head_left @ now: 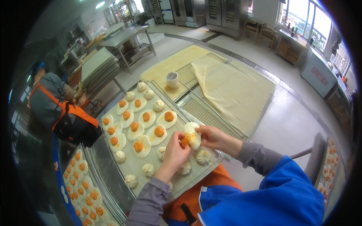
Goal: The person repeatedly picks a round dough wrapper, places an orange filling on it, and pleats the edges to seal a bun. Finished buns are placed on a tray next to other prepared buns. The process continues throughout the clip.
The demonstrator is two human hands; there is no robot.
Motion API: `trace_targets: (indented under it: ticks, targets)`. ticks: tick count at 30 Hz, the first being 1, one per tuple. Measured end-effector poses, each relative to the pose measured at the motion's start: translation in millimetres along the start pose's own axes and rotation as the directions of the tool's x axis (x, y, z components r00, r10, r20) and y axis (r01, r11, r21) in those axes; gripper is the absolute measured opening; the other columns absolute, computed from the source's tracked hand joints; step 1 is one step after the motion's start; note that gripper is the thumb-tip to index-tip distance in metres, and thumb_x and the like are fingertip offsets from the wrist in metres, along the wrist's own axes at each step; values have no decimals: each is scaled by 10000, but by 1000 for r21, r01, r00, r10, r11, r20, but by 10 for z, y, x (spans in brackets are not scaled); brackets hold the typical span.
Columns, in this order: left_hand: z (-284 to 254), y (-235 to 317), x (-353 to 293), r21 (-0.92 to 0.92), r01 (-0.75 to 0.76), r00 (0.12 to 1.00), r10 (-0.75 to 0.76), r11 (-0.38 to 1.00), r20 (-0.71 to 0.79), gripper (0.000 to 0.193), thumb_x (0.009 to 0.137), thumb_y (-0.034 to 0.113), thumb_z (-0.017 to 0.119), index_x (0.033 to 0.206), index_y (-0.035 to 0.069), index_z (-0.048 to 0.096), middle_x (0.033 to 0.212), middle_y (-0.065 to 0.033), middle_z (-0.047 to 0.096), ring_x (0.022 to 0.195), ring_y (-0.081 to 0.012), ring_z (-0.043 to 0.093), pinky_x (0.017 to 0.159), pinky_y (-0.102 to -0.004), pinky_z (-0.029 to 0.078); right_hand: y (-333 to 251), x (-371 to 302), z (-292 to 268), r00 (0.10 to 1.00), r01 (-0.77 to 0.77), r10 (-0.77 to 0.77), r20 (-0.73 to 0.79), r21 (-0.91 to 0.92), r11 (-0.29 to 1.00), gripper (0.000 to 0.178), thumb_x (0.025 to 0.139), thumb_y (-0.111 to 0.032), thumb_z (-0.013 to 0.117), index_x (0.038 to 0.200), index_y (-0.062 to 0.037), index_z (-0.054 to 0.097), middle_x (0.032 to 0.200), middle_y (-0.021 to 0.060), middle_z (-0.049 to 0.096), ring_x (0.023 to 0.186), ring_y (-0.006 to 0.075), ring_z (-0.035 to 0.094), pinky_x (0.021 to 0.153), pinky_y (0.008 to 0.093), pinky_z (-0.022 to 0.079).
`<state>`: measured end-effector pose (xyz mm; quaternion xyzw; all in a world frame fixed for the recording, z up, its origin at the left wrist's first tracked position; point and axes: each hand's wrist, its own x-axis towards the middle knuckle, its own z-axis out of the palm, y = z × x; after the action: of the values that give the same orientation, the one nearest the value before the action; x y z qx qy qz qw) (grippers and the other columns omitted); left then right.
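Observation:
Over the near right part of a lined tray [130, 164], both my hands hold one dough wrapper [195, 140] with orange filling showing at its left side. My left hand [174, 155] has its fingertips closed on the wrapper's left edge beside the filling. My right hand [214, 137] pinches its right edge between thumb and fingers. Flat dough rounds [154, 140] topped with balls of orange filling lie on the tray's left and middle. Pleated, closed buns [203, 157] sit along its near and far parts; my left hand and forearm partly hide some.
A white cup [172, 80] and a pale cloth [233, 94] lie beyond the tray, over wire racks [215, 115]. More filled rounds [86, 183] fill a tray at lower left; another tray [329, 169] stands far right. A co-worker [56, 90] stands at left, near a metal table [126, 35].

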<state>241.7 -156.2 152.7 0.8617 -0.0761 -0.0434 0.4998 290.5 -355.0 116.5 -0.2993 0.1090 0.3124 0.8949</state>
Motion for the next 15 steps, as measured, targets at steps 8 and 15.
trace_targets:
  ticks: [8, 15]
  targets:
    - [-206, 35, -206, -553, 257, 966, -188, 793, 180, 284, 952, 54, 630, 1226, 45, 553, 1129, -71, 624, 979, -135, 635, 779, -284, 539, 7, -231, 163, 996, 0, -3, 93, 24, 1000, 414, 1051, -103, 514, 1433, 21, 411, 1414, 222, 534, 1294, 352, 581, 1135, 492, 470]
    - [-291, 248, -342, -676, 248, 968, -151, 694, 201, 271, 976, 41, 615, 1237, 3, 551, 1134, -95, 638, 983, -164, 653, 877, -331, 579, 136, -460, 296, 999, 39, -41, -6, -177, 983, 347, 1069, -161, 505, 1367, 4, 442, 1340, 186, 555, 1210, 297, 622, 1032, 461, 540]
